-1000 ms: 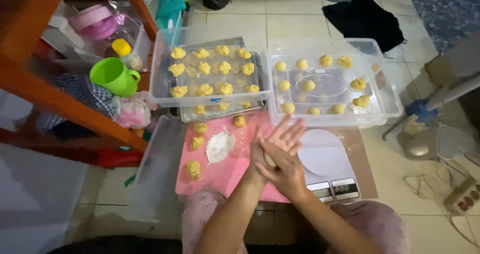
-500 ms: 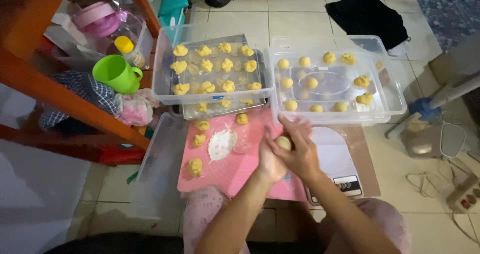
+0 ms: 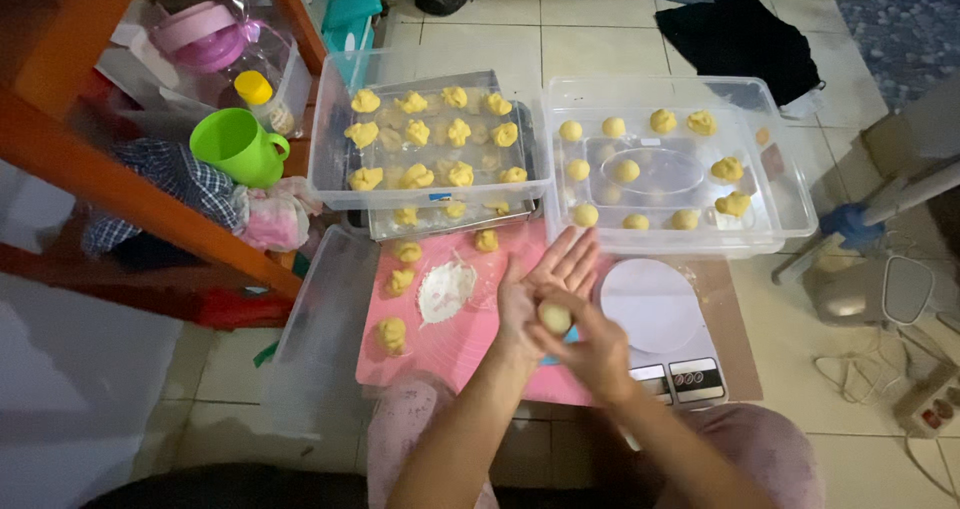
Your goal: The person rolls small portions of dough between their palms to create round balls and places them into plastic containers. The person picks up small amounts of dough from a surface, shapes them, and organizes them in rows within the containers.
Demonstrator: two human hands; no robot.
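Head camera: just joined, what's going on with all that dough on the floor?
A person sitting on the floor holds a pale dough ball in the open left hand, with the right hand cupped against it. Below the hands lies a pink mat with a small flour pile and several rough dough lumps. Beside it is a kitchen scale. Ahead, the left clear tub holds rough lumps, and the right clear tub holds mostly smooth balls.

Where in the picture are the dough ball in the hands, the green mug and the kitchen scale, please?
dough ball (image 3: 555,317), head view, middle of the ball, resting on the left palm.
green mug (image 3: 233,146), head view, outer wall of the cup.
kitchen scale (image 3: 650,304), head view, bare round white platform.
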